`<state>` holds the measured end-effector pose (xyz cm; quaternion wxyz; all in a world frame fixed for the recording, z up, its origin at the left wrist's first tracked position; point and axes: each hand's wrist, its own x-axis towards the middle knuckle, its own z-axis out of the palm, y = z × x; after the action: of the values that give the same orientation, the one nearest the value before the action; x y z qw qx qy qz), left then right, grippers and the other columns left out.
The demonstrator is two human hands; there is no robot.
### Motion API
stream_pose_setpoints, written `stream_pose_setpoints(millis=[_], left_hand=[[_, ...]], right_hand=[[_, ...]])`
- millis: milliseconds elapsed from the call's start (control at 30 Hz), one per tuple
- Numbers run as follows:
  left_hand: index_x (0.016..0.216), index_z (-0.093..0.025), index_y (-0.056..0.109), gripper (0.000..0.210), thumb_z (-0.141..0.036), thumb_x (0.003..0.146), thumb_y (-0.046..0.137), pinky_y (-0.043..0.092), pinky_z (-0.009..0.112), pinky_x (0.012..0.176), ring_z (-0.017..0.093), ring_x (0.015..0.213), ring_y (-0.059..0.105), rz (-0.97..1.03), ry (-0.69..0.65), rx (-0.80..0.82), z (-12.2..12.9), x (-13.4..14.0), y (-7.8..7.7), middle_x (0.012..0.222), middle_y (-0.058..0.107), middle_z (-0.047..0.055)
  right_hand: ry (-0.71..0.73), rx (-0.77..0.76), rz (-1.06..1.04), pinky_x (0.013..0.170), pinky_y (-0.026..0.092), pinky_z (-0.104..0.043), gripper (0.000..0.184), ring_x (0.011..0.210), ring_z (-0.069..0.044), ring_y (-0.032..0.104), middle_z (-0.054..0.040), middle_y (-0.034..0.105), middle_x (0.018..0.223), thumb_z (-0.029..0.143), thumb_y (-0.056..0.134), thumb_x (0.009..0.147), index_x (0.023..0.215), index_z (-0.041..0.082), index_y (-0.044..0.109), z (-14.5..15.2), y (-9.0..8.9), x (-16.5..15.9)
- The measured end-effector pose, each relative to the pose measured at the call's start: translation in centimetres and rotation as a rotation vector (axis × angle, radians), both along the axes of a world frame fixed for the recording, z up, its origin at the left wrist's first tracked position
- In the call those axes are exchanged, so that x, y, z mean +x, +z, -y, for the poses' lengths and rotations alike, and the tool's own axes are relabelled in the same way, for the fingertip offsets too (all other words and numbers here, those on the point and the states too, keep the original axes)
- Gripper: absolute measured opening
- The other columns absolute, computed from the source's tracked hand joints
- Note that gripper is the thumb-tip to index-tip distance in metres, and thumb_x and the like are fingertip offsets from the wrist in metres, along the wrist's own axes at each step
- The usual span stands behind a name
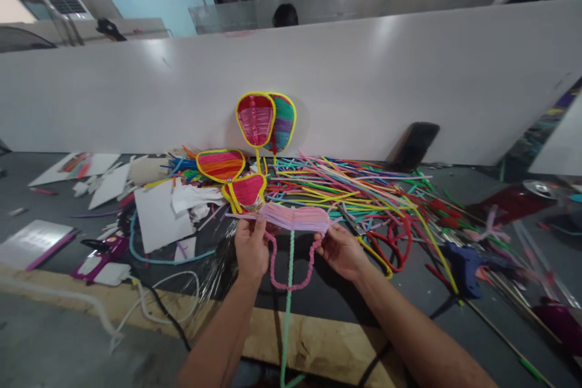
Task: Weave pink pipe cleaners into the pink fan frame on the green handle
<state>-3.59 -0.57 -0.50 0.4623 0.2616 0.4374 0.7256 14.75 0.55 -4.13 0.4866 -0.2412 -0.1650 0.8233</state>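
Note:
Between my two hands is a fan-like frame made of pipe cleaners (295, 218), its upper part filled with pale pink and lilac rows. Below that band a twisted pink outline hangs as an open loop, and a mint green stem runs down through its middle. My left hand (251, 247) pinches the frame's left edge, where a loose lilac end sticks out to the left. My right hand (343, 250) grips the right edge with thumb and fingers closed. Just behind stands a red-and-yellow pipe cleaner piece (245, 190).
Two finished fans (256, 118) lean on the white partition (136, 97). Loose pipe cleaners (327, 185) spread behind my hands. To the right lie red-handled scissors (395, 242), a blue glue gun (468, 267), a can (518, 200) and a phone (414, 145). White card (163, 215) lies left.

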Motion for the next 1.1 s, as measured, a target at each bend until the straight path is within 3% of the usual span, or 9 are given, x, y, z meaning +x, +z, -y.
stream_pose_setpoints(millis=[200,367,567,700,967,1100], left_hand=[[0.082,-0.018,0.057,0.024,-0.032,0.070,0.072,0.053,0.023,0.058,0.006,0.050,0.055,-0.099,0.013,0.042,0.0,-0.4,-0.2,0.069,0.061,-0.004],[0.078,-0.017,0.056,0.021,-0.031,0.072,0.070,0.052,0.021,0.057,0.006,0.050,0.055,-0.100,0.012,0.032,-0.1,-0.8,-0.1,0.059,0.054,-0.007],[0.081,-0.016,0.061,0.019,-0.025,0.068,0.071,0.055,0.022,0.060,0.011,0.062,0.064,0.148,-0.114,-0.063,-0.3,-1.4,0.3,0.070,0.066,-0.001],[0.082,-0.014,0.063,0.004,-0.016,0.079,0.061,0.057,0.026,0.059,0.012,0.058,0.066,0.359,-0.272,-0.203,-0.3,-2.0,0.5,0.069,0.070,0.001],[0.076,-0.014,0.063,0.021,-0.014,0.089,0.046,0.057,0.024,0.050,0.013,0.051,0.065,0.519,-0.420,-0.330,-0.2,-2.7,0.6,0.061,0.070,0.001],[0.076,-0.015,0.064,0.028,-0.013,0.090,0.039,0.055,0.023,0.047,0.012,0.050,0.064,0.545,-0.419,-0.386,-0.2,-2.9,0.4,0.062,0.070,0.001]], right_hand=[[-0.055,-0.006,0.030,0.054,0.052,-0.019,0.019,0.058,-0.010,0.062,0.0016,0.068,0.068,0.025,0.076,0.068,0.079,0.019,0.061,-0.2,-0.2,0.3],[-0.038,0.008,0.039,0.053,0.052,-0.019,0.019,0.056,-0.009,0.061,0.0022,0.067,0.067,0.024,0.075,0.070,0.082,0.020,0.061,-0.3,0.0,0.4],[-0.060,0.014,0.027,0.052,0.052,-0.019,0.018,0.056,-0.009,0.061,0.0022,0.066,0.066,0.023,0.075,0.069,0.079,0.019,0.061,-0.3,0.1,0.4],[-0.065,0.026,0.027,0.052,0.053,-0.019,0.016,0.056,-0.010,0.061,0.0014,0.066,0.065,0.023,0.074,0.070,0.078,0.019,0.060,-0.4,0.0,0.6],[-0.037,0.017,0.026,0.054,0.053,-0.017,0.016,0.058,-0.009,0.061,0.0018,0.065,0.063,0.024,0.074,0.070,0.076,0.019,0.060,-0.4,0.0,0.7],[-0.037,0.013,0.020,0.053,0.052,-0.017,0.017,0.057,-0.008,0.061,0.0028,0.065,0.064,0.022,0.075,0.069,0.078,0.019,0.061,-0.3,0.2,0.6]])
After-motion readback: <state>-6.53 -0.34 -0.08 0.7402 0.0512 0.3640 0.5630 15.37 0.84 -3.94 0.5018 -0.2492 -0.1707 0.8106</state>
